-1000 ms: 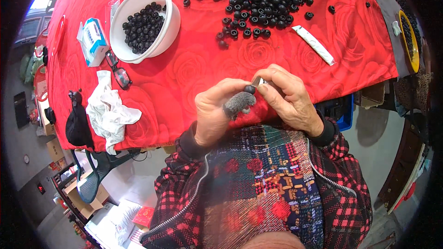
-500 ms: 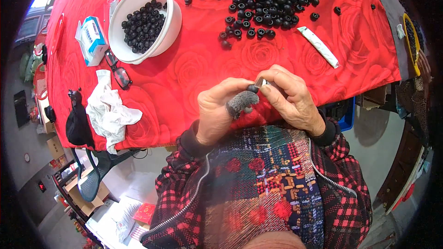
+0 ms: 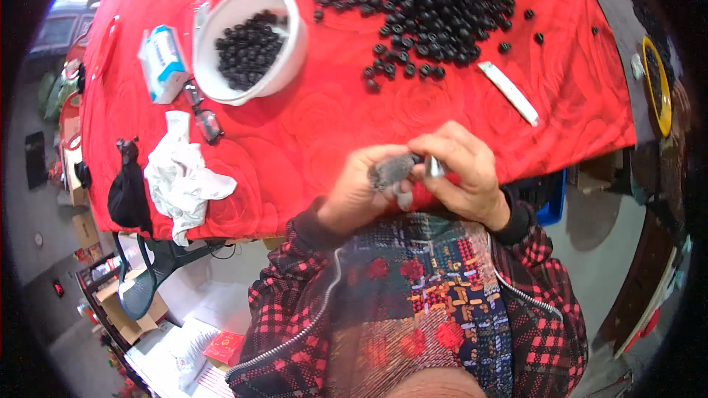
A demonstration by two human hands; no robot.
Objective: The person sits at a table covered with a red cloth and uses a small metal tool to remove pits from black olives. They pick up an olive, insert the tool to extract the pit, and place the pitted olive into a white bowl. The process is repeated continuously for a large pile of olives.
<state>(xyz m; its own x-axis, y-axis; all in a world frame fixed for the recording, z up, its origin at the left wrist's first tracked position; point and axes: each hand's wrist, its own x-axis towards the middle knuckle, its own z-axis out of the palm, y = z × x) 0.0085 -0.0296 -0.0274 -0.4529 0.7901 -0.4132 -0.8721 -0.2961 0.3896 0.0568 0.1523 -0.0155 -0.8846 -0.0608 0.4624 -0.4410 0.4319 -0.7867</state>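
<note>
Above my lap, at the table's near edge, both hands are close together. My left hand (image 3: pixel 354 189) is closed, slightly smeared by motion; a fuzzy grey cover (image 3: pixel 393 171) sits about its fingers. A small black round piece (image 3: pixel 416 158) shows dark at its fingertips, mostly hidden between the hands. My right hand (image 3: pixel 473 177) is closed on a short shiny metal blade (image 3: pixel 435 168), pinched between thumb and fingers. Ahead lies a large heap of similar black round pieces (image 3: pixel 428 18), several with a hollow in one face. More of them fill part of a white bowl (image 3: pixel 291 55) at the left.
A red rose-patterned cloth (image 3: pixel 317 121) covers the table. Near the bowl are a blue-and-white box (image 3: pixel 164 66), dark-framed glasses (image 3: pixel 209 125), a crumpled white cloth (image 3: pixel 181 177) and a black cloth item (image 3: pixel 127 191). A white flat tube (image 3: pixel 509 93) lies at the right.
My hands have turned and the grey cover now faces up, hiding more of the black piece. The metal blade has dropped a little lower. The whole view has shifted slightly.
</note>
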